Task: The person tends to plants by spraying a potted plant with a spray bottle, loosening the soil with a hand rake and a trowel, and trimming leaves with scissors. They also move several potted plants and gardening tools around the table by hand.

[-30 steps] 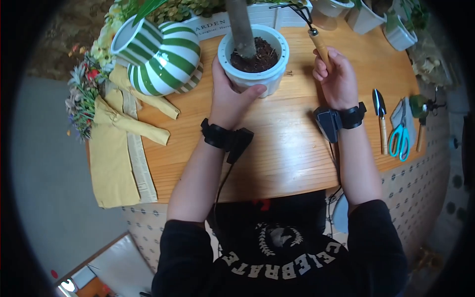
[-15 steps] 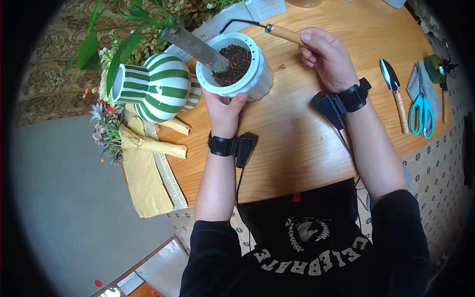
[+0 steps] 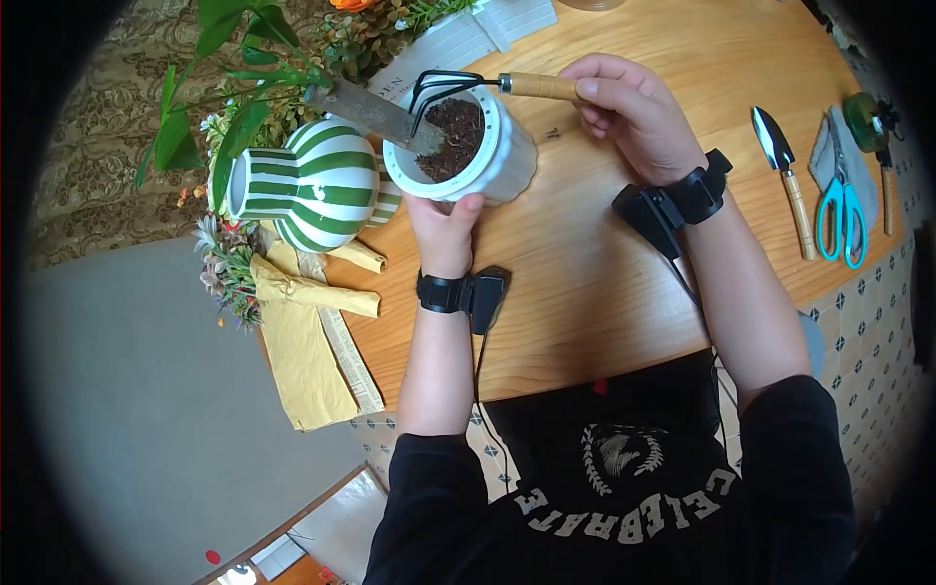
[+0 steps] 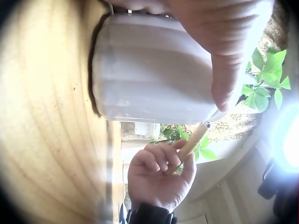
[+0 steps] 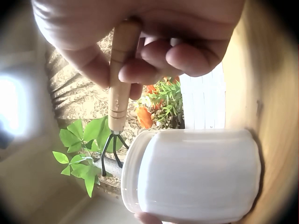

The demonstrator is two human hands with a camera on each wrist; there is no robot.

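The left hand (image 3: pixel 442 229) grips the white pot (image 3: pixel 509 161) at its near side, thumb along the wall below the rim. Dark soil (image 3: pixel 458 146) fills the pot, and a thick stem (image 3: pixel 370 112) with green leaves leans left out of it. Pinched by its wooden handle in the right hand (image 3: pixel 639 112) is a black-tined hand rake (image 3: pixel 541 86), its tines over the pot's opening beside the stem. In the right wrist view the rake (image 5: pixel 119 102) points at the pot (image 5: pixel 201 172); whether the tines touch soil cannot be told. The left wrist view shows the pot (image 4: pixel 149 70) standing on the table.
A green-striped vase (image 3: pixel 327 185) stands left of the pot, with yellow gloves (image 3: pixel 307 341) nearer the table's left edge. On the right lie a trowel (image 3: pixel 788 175), teal-handled scissors (image 3: pixel 840 219) and a green spool (image 3: pixel 863 122). A white planter box (image 3: pixel 507 24) is behind.
The right hand has brought the rake left and turned it, so its tines are over the pot. The head view has shifted, and the stem now leans left where it first looked near upright.
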